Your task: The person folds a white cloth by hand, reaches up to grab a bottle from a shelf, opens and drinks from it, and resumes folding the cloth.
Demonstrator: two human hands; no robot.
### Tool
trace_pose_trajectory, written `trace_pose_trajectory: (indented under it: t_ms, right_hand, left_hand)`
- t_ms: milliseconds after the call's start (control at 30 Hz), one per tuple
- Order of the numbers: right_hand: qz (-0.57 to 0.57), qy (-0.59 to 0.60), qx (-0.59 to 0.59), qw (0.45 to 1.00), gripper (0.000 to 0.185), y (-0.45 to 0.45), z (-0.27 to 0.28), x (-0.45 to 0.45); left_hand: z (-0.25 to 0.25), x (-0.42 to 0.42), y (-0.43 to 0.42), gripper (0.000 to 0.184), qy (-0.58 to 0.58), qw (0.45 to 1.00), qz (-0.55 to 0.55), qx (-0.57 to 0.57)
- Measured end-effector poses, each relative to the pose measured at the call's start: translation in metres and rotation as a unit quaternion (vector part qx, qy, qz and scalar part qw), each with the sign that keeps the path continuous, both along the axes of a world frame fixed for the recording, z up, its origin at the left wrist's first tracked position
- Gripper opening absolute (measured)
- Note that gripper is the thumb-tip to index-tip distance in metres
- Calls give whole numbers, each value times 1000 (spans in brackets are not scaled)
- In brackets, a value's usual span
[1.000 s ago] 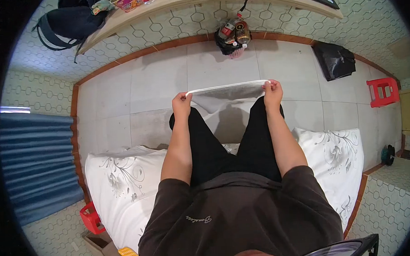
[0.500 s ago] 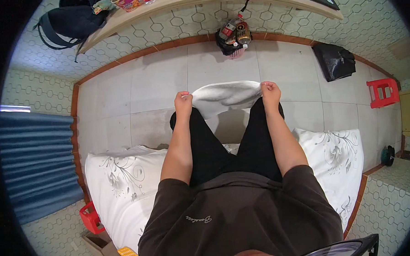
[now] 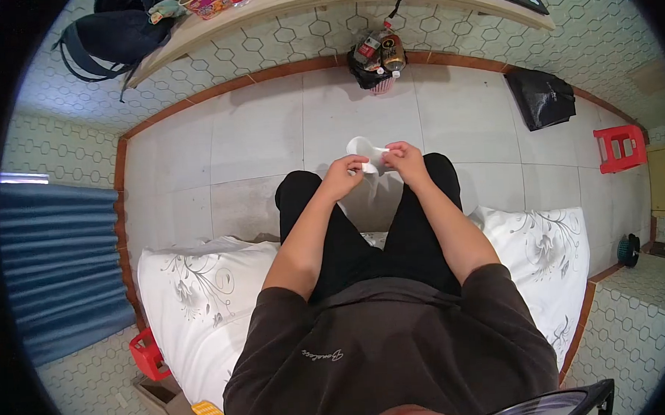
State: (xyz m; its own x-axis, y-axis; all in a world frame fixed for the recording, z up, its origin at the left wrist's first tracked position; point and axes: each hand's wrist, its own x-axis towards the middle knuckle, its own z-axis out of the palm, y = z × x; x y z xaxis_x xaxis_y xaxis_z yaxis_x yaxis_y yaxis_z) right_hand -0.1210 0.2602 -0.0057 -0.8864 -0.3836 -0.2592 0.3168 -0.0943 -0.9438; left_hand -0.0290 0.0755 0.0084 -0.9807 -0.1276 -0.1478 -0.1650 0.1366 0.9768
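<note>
A white cloth (image 3: 360, 145) hangs in front of my knees, its middle curled upward in a loop between my two hands. My left hand (image 3: 342, 179) pinches one end of it, fingers closed. At the other end, my right hand (image 3: 408, 164) grips it between thumb and fingers. Both hands are close together above the gap between my black-trousered legs (image 3: 334, 244). The lower part of the cloth, below the fingers, is hard to make out against the pale floor.
I sit on a bed with a white flowered sheet (image 3: 538, 250). Against the far wall are a bin of bottles (image 3: 378, 61) and a black bag (image 3: 541, 100). A red stool (image 3: 621, 149) stands right. A wooden desk (image 3: 302, 14) runs along the top.
My hands have come inward from wide apart to close together. The cloth, stretched out between them before, is now folded up and curled. Both hands still hold it.
</note>
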Motion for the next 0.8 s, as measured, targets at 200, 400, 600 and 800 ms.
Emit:
trace_pose_trajectory:
  t_ms: [200,400,600,800]
  right_hand:
    - [109,-6,8,994,22,-5,-1,7]
    - [157,-9,20,987,24,-6,-8,7]
    - [162,49,59,984,21,-7,1,12]
    - [166,69,84,980,20,-7,2,14]
  left_hand:
    - [8,1,1,16,-36,999,-1,17]
    - [0,2,-1,14,-33,999,-8,37]
    - [1,1,2,11,-47,995,-2,-92]
    - [3,0,2,10,-44,992,-1,-117]
